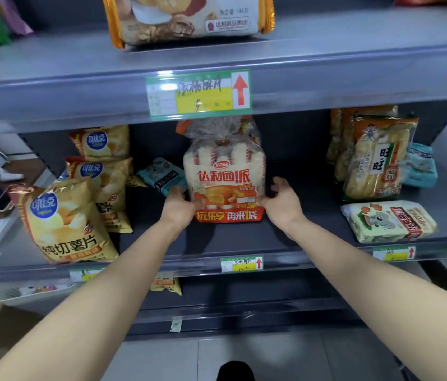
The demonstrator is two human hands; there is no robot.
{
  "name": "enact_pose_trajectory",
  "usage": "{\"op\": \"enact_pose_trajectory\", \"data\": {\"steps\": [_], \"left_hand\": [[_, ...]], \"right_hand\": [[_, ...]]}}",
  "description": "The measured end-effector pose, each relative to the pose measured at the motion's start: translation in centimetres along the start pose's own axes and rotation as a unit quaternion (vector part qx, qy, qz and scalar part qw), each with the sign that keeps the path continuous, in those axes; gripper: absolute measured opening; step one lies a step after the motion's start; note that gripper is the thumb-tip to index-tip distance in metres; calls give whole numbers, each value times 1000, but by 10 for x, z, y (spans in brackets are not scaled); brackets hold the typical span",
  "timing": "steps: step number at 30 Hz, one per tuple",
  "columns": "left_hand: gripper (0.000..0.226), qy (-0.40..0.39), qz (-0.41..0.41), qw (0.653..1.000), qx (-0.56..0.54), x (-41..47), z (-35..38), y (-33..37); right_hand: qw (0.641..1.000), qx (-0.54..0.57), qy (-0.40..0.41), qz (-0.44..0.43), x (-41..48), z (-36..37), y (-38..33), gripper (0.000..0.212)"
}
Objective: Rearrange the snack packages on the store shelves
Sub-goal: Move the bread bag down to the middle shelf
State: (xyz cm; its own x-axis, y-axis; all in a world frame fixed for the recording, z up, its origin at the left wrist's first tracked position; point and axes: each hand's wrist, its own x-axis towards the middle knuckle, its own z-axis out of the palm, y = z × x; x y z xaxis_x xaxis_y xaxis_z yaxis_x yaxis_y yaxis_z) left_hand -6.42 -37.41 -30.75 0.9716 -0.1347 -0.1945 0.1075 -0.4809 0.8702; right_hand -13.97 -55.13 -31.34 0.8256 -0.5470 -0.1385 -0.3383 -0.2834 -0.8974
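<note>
My left hand (pixel 179 205) grips the pie bag (pixel 225 177), upright on the shelf (pixel 244 239). My right hand (pixel 283 202), fingers loose, touches its lower corner.

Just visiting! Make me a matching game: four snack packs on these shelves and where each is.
1 orange-and-white clear cake bag; 2 front yellow foil crisp bag; 3 pale green flat biscuit pack; 4 gold-edged pastry bag.
A upper shelf; B lying flat, middle shelf, right; C between left hand and right hand; D leaning, middle shelf, left.
Pairs: 1-C, 2-D, 3-B, 4-A.
</note>
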Motion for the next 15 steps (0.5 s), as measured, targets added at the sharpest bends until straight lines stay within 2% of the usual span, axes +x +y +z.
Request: {"op": "enact_pose_trajectory", "data": {"steps": [8,15], "left_hand": [[52,-22,32,999,4,-81,9,34],[43,-38,123,991,36,-162,39,97]], "right_hand": [[998,-10,-24,-62,-62,-52,-7,50],[990,-14,-11,-143,-119,-133,-18,38]]}}
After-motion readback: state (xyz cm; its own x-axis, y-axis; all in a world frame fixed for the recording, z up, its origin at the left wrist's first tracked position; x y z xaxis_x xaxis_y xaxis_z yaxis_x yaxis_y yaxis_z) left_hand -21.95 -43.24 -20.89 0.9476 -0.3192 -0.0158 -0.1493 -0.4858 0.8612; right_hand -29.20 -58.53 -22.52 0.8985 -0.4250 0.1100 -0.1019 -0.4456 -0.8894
